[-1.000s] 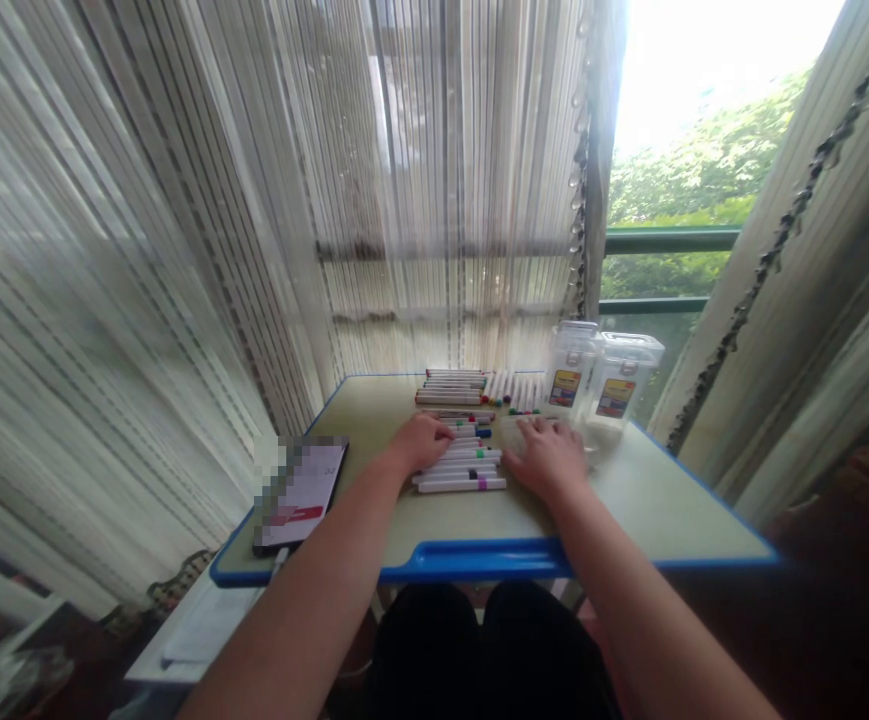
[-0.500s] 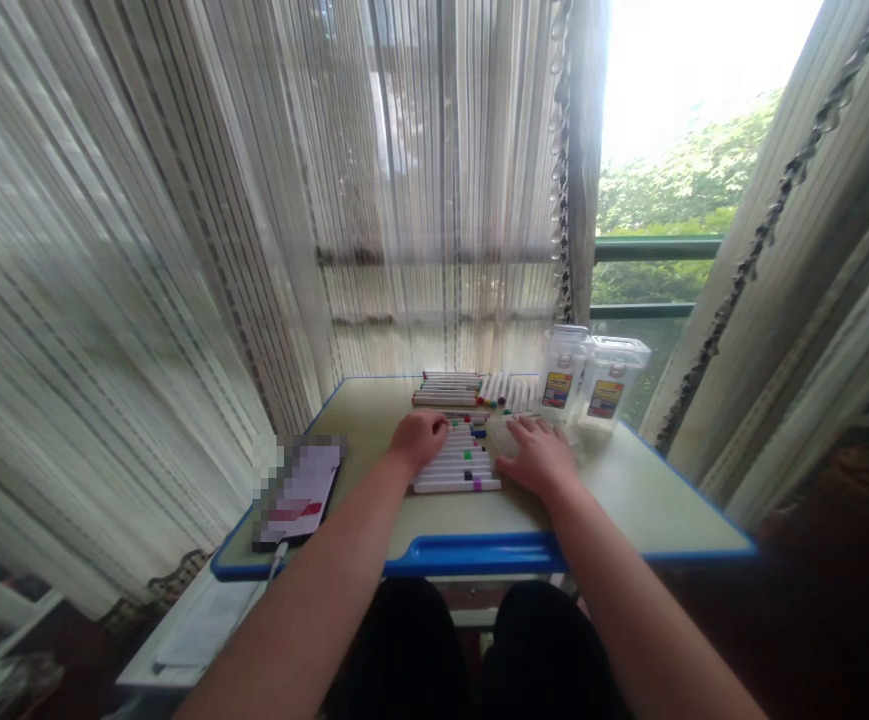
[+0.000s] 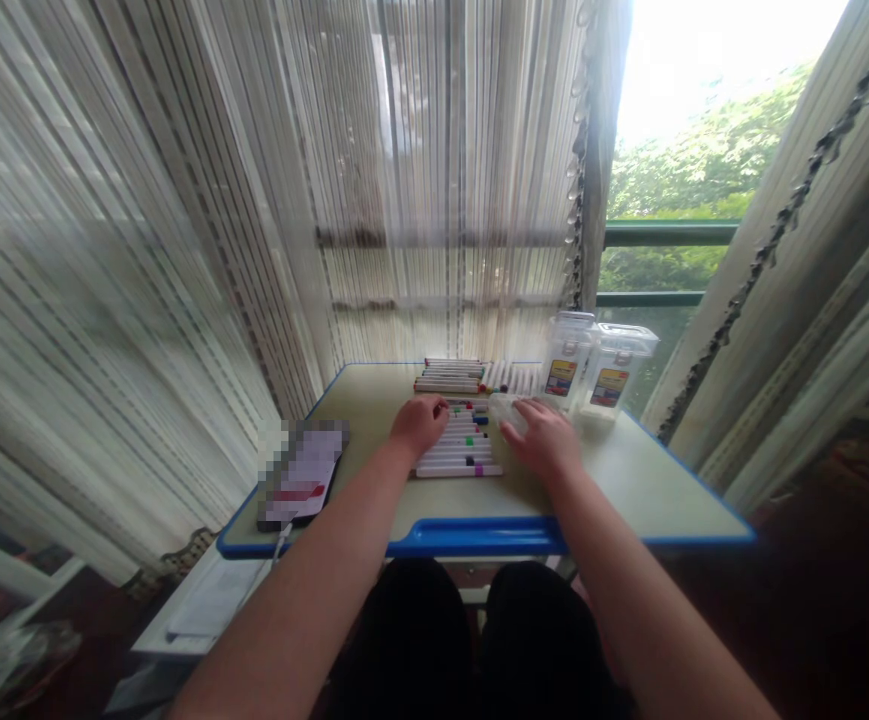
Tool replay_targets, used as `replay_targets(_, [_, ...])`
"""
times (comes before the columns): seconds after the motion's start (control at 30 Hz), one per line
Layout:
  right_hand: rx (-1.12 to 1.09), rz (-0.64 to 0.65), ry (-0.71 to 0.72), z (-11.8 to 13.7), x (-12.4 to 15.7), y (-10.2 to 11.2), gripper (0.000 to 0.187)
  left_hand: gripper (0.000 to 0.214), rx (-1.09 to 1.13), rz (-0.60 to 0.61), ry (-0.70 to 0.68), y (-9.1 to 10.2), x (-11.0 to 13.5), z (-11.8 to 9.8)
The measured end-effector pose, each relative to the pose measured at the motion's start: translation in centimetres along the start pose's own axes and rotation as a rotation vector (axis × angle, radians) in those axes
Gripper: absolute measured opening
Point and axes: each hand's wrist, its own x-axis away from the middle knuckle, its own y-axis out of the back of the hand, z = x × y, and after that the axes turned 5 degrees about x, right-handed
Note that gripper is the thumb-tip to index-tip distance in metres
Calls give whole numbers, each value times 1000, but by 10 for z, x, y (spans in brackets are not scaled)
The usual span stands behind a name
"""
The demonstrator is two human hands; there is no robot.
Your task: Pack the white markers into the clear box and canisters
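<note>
A row of white markers with coloured caps (image 3: 461, 450) lies side by side in the middle of the small desk (image 3: 629, 490). My left hand (image 3: 419, 424) rests on the left ends of these markers, fingers curled over them. My right hand (image 3: 543, 436) lies to the right of the row, fingers bent on a pale clear object (image 3: 507, 408) I cannot make out. More markers (image 3: 449, 377) are stacked at the desk's far edge.
Two clear plastic boxes with yellow labels (image 3: 591, 364) stand at the far right. A phone (image 3: 300, 477) on a cable lies at the left. The desk has a blue rim (image 3: 479, 538). Striped curtains hang behind, with a window to the right.
My right hand has moved slightly forward and curled onto the pale object. The left hand stays on the marker ends. The camera view has shifted a little.
</note>
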Motion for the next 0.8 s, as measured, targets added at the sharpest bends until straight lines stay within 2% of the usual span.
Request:
replay_targets(0.1, [-3, -39, -2, 0, 0, -2, 43, 22, 5, 4, 6, 0, 0, -1])
replay_targets(0.23, [-13, -161, -13, 2, 1, -5, 36, 20, 13, 11, -13, 0, 0, -3])
replay_targets(0.47, [-14, -294, 74, 3, 3, -10, 29, 26, 53, 0, -72, -2, -2, -4])
replay_targets(0.67, [23, -448, 213, 3, 3, -7, 31, 48, 215, -29, -183, 3, 2, -14])
replay_targets(0.8, [7, -523, 412, 10, 5, -5, 29, 62, 284, -67, -268, 7, 5, -24])
